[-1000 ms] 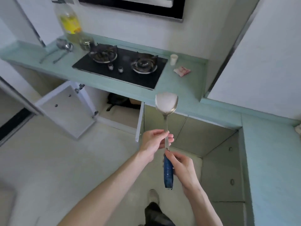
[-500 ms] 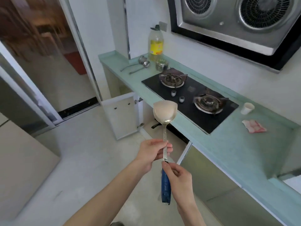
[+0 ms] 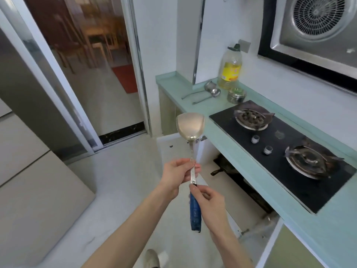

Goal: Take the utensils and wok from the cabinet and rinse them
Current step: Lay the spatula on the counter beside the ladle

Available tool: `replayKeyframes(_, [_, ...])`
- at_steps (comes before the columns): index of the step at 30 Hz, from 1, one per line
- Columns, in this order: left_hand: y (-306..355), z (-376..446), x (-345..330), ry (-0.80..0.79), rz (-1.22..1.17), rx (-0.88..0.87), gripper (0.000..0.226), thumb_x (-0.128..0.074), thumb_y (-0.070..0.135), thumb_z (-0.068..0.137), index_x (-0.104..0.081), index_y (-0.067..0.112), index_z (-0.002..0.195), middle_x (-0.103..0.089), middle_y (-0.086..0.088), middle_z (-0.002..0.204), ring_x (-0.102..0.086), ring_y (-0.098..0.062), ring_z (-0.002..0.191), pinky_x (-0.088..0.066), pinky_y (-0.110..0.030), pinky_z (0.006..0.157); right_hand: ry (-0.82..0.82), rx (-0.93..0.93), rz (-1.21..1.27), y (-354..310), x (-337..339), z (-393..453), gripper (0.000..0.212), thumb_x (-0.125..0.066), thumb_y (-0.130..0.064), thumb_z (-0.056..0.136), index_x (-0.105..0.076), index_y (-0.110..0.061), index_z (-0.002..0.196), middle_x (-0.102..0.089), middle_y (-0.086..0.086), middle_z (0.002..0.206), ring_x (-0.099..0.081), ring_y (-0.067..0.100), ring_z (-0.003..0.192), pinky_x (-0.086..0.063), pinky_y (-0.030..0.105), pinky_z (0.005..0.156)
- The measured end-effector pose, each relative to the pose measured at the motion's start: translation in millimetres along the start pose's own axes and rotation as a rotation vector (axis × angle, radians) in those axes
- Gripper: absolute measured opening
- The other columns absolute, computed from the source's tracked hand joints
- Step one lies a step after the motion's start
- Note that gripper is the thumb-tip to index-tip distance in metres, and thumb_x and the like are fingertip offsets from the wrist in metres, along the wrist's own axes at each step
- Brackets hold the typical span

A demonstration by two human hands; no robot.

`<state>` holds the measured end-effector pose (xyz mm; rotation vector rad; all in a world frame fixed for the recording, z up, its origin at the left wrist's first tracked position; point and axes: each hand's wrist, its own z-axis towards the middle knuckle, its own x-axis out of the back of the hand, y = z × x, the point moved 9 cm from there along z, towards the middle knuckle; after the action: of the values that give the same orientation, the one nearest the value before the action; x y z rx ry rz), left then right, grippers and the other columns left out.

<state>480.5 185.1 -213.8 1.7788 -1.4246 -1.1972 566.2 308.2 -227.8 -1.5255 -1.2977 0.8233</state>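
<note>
I hold a steel spatula (image 3: 190,125) upright in front of me, its blade up and its blue handle (image 3: 195,213) hanging down. My left hand (image 3: 178,174) pinches the metal shaft just above the handle. My right hand (image 3: 209,202) grips the top of the blue handle. A dark wok (image 3: 225,167) lies inside the open cabinet under the counter, its handle pointing out; most of it is hidden. Two steel ladles (image 3: 209,91) lie on the counter's far end.
The teal counter (image 3: 224,141) carries a black two-burner gas hob (image 3: 280,151), an oil bottle (image 3: 229,69) and a small steel pot (image 3: 236,95). A white cabinet door (image 3: 173,149) stands open. A range hood (image 3: 316,26) hangs upper right. A glass sliding doorway (image 3: 96,64) lies left.
The view has swung left and up, bringing the doorway and range hood into sight. Both hands keep the same hold on the spatula.
</note>
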Motion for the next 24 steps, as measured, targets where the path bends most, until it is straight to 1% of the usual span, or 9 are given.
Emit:
replayKeyframes(2, [23.9,24.6,22.3,0.01,0.003,-0.007,0.021,-0.067,0.004,0.096,-0.065,-0.006,0.115,-0.079,-0.017,0.098,-0.077,-0.028,0.093,-0.063,-0.03,0.076,-0.011,-0.006,0.014,-12.1,-32.9,22.4,0.016,-0.077,-0.031,0.092,-0.077,-0.016,0.087,-0.078,0.005,0.084,-0.074,0.029,0.087,-0.06,0.038,0.081])
replayKeyframes(5, [54.5,66.1,58.1,0.032,0.037,-0.026,0.026,-0.067,0.002,0.096,-0.058,-0.001,0.12,-0.079,-0.018,0.097,-0.078,-0.029,0.093,-0.06,-0.044,0.094,-0.028,-0.003,0.033,-31.8,-79.4,53.5,0.018,-0.076,-0.034,0.093,-0.077,-0.016,0.09,-0.078,0.004,0.085,-0.074,0.027,0.087,-0.056,0.028,0.077])
replayKeyframes(7, [72.4,91.2,77.0,0.036,0.052,-0.031,0.028,-0.067,0.002,0.095,-0.057,-0.001,0.121,-0.079,-0.017,0.096,-0.078,-0.028,0.092,-0.056,-0.049,0.1,-0.033,0.003,0.04,-44.3,-105.2,73.4,0.019,-0.075,-0.035,0.094,-0.078,-0.016,0.089,-0.079,0.003,0.084,-0.075,0.024,0.085,-0.055,0.021,0.072])
replayKeyframes(9, [86.3,110.8,93.2,0.046,0.045,-0.021,0.029,-0.067,0.002,0.095,-0.057,-0.003,0.122,-0.079,-0.016,0.095,-0.078,-0.027,0.091,-0.058,-0.046,0.097,-0.036,0.003,0.04,-52.2,-126.3,91.8,0.019,-0.075,-0.034,0.094,-0.078,-0.016,0.088,-0.079,0.003,0.083,-0.075,0.023,0.084,-0.054,0.016,0.068])
replayKeyframes(11, [97.5,129.8,106.3,0.047,0.026,-0.013,0.028,-0.068,0.003,0.095,-0.058,-0.002,0.121,-0.079,-0.016,0.096,-0.078,-0.027,0.09,-0.061,-0.04,0.091,-0.048,-0.004,0.041,-58.5,-146.7,109.9,0.018,-0.075,-0.035,0.094,-0.079,-0.017,0.091,-0.079,0.0,0.084,-0.075,0.019,0.083,-0.055,0.015,0.069])
replayKeyframes(14, [113.4,163.3,122.0,0.052,0.01,-0.002,0.026,-0.07,0.002,0.094,-0.059,0.001,0.117,-0.079,-0.015,0.097,-0.078,-0.028,0.091,-0.062,-0.037,0.085,-0.056,-0.01,0.029,-65.2,-170.5,143.9,0.019,-0.076,-0.036,0.093,-0.079,-0.017,0.093,-0.079,-0.004,0.085,-0.076,0.013,0.084,-0.054,0.018,0.075])
replayKeyframes(17, [125.8,203.5,134.3,0.069,0.016,0.017,0.027,-0.07,0.001,0.093,-0.059,0.0,0.118,-0.079,-0.015,0.097,-0.078,-0.03,0.089,-0.063,-0.037,0.083,-0.058,-0.012,0.013,-69.0,-189.4,184.5,0.016,-0.075,-0.031,0.094,-0.079,-0.016,0.09,-0.079,-0.002,0.083,-0.075,0.018,0.084,-0.056,0.022,0.078])
replayKeyframes(22, [152.8,284.8,144.3,0.071,0.064,0.043,0.027,-0.07,0.001,0.093,-0.059,0.0,0.118,-0.08,-0.013,0.095,-0.078,-0.028,0.087,-0.062,-0.032,0.071,-0.057,-0.016,-0.015,-74.3,-219.8,267.6,0.016,-0.075,-0.029,0.095,-0.08,-0.017,0.087,-0.078,-0.002,0.08,-0.075,0.019,0.081,-0.06,0.04,0.087])
replayKeyframes(24, [165.3,320.9,145.2,0.065,0.085,0.056,0.029,-0.069,0.001,0.094,-0.06,-0.002,0.121,-0.08,-0.013,0.095,-0.078,-0.027,0.087,-0.063,-0.033,0.073,-0.058,-0.008,-0.021,-81.8,-230.3,301.6,0.019,-0.074,-0.03,0.096,-0.079,-0.017,0.083,-0.076,-0.001,0.076,-0.071,0.016,0.074,-0.059,0.036,0.081])
